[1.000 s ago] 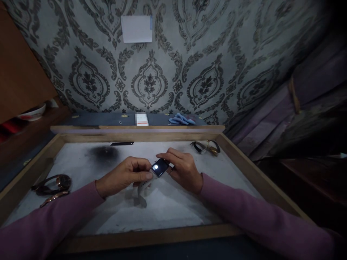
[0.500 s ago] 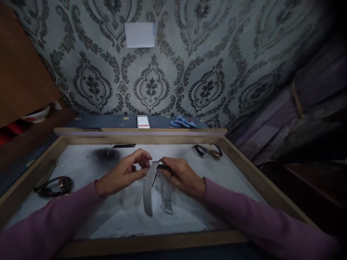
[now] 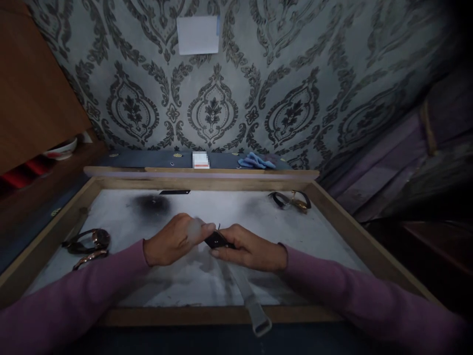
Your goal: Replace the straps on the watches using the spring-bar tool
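Observation:
A smartwatch with a dark face [image 3: 215,239] is held between both hands over the white-lined tray. Its pale grey strap [image 3: 248,295] hangs down toward the tray's front edge and ends in a buckle. My right hand [image 3: 249,248] is closed round the watch's right side, with a thin dark tool tip [image 3: 219,227] sticking up beside its fingers. My left hand [image 3: 180,240] pinches the watch's left side with the thumb on top. A blurred grey part, seemingly the other strap end, shows at the left fingers.
In the wooden-framed tray [image 3: 221,315] lie watches [image 3: 100,238] at left, more watches [image 3: 295,199] at back right and a black blade-like strip [image 3: 175,192] at the back. Behind are a small box [image 3: 200,160] and a blue cloth [image 3: 256,160].
My left hand has moved in from beside the strap onto the watch. The watch has turned, its face now showing, and one strap swings toward the front right. The view has shifted slightly.

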The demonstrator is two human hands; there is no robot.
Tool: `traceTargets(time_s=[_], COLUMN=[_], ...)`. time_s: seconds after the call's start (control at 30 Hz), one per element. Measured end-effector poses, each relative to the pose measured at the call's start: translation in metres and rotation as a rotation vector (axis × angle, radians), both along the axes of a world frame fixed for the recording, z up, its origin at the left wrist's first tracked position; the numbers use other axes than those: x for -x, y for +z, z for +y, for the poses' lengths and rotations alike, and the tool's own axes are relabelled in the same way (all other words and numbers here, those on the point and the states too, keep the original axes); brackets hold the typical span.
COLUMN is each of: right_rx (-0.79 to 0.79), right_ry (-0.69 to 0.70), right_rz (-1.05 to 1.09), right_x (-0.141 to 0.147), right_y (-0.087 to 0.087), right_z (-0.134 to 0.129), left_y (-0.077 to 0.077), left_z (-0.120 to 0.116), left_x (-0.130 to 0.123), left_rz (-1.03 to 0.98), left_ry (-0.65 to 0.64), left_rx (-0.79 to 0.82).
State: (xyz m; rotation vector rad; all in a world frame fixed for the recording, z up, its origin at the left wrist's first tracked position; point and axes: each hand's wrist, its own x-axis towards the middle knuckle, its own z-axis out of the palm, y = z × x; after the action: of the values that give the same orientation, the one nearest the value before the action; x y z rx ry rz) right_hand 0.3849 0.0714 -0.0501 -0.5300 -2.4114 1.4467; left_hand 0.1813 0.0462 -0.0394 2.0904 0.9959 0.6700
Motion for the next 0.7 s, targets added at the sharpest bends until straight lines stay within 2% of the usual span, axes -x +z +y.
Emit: traceTargets(time_s=[0.1,0.23,0.33,0.47,0.57,0.7], right_rx=[0.039,0.076,0.116,0.260,0.373,0.583], right_ry=[0.004,-0.016,-0.027,-0.045,-0.114,-0.235], right_rz=[0.054,0.121,0.112,0.030,-0.031,-0.063], right_x=[0.001,0.001,0.002,0.004,0.005,0.007], right_y=[0.002,0.005,0.006,0.005,0.000,-0.010], right_z=[-0.004,-0.007,-0.006,-0.002,0.001,0.003], left_y=[0.002,0.003,0.002,-0.003,-0.010,-0.017], left_z=[-0.005,-0.005,-0.002,0.006,0.013,0.018], left_x=[-0.007,-0.011,-0.009,-0.007,-0.006,-0.004], left_rz=[-0.206,-0.249,-0.218,-0.153,-0.142,-0.205], left_ry=[0.057,0.035,0.051,0.065,0.104,0.222], left_rx=[0.236,0.410,0.402,0.344,0.374,0.457])
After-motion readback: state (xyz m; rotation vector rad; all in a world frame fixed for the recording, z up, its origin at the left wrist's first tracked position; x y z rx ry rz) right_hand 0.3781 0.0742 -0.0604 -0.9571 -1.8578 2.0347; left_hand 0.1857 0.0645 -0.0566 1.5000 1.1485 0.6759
